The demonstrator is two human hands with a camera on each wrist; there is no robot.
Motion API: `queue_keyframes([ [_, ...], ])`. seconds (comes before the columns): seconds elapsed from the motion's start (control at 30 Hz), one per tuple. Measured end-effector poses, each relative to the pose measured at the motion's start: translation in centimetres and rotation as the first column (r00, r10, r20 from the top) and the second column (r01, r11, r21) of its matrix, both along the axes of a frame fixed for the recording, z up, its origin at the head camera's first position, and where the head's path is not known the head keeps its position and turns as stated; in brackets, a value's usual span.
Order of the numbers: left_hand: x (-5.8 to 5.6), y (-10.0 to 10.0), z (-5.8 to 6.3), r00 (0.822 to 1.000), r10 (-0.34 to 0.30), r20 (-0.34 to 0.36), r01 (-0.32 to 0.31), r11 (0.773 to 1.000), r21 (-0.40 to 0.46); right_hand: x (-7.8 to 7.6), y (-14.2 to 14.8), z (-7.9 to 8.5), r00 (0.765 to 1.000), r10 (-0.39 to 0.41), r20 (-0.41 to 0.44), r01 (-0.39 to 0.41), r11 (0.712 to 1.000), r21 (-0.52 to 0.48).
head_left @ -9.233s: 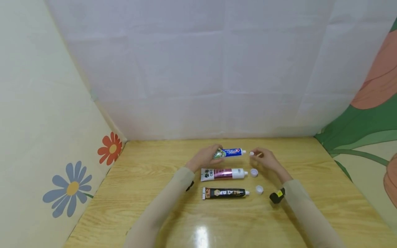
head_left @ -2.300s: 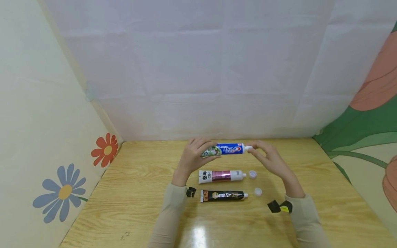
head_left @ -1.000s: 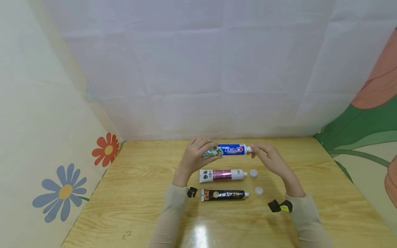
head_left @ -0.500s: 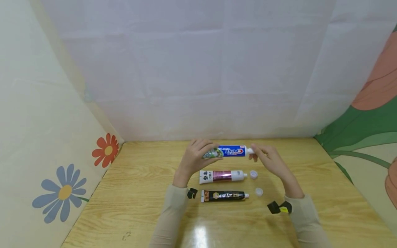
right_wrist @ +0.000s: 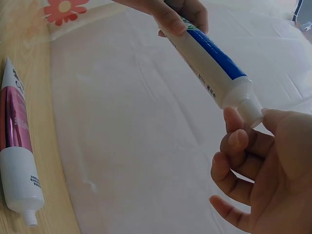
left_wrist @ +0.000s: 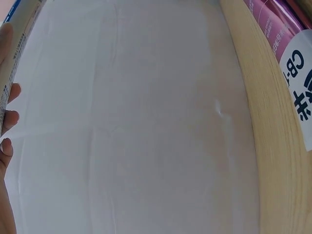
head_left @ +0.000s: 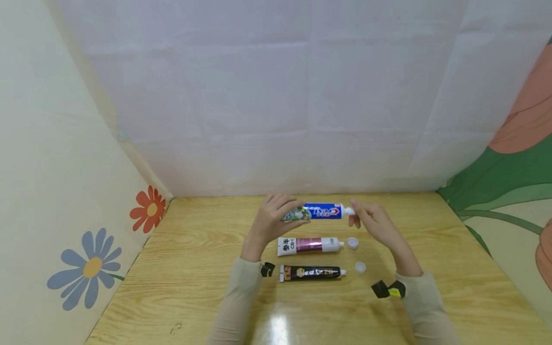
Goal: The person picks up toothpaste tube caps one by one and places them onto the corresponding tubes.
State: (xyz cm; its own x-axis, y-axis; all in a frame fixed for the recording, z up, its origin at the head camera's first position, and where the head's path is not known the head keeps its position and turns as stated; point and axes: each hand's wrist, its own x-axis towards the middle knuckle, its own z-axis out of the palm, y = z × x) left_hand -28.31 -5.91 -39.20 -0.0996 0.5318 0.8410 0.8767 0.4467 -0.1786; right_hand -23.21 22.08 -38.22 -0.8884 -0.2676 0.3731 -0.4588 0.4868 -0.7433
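My left hand (head_left: 271, 215) grips the green tail half of a blue Crest toothpaste tube (head_left: 323, 211), raised above the table. At the tube's other end, my right hand (head_left: 375, 223) pinches the white cap (right_wrist: 250, 113) between thumb and index finger, and the cap sits at the neck. Nearer to me on the table lies a white and purple toothpaste tube (head_left: 308, 245), its nozzle bare. Below that is a black toothpaste tube (head_left: 311, 272), also uncapped. A round white cap (head_left: 352, 243) rests beside the purple tube's nozzle, and another cap (head_left: 360, 267) beside the black one's.
The wooden table (head_left: 194, 287) ends at a pale cloth backdrop (head_left: 258, 120). Walls with painted flowers (head_left: 92, 267) stand left and right. Black wrist cameras (head_left: 388, 289) are strapped at both sleeves.
Nine seconds ago the right hand held the cap apart from the Crest tube; since then it has met the nozzle. Lately the right fingers have shifted around the cap, and the tube dipped slightly.
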Motion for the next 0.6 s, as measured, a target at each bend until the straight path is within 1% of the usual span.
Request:
queue_keyframes([
  [0.17, 0.01, -0.24, 0.00, 1.000, -0.006, 0.000, 0.006, 1.000, 0.005, 0.01, -0.17, -0.01, 1.000, 0.004, -0.009, -0.004, 1.000, 0.010],
  [0.47, 0.05, -0.22, -0.06, 1.000, -0.017, 0.010, 0.017, 1.000, 0.013, 0.15, -0.15, 0.05, 1.000, 0.020, 0.005, -0.020, 1.000, 0.010],
  [0.6, 0.08, -0.27, 0.01, 1.000, -0.011, 0.007, 0.011, 1.000, 0.009, 0.16, 0.02, 0.03, 1.000, 0.017, -0.008, -0.017, 1.000, 0.016],
])
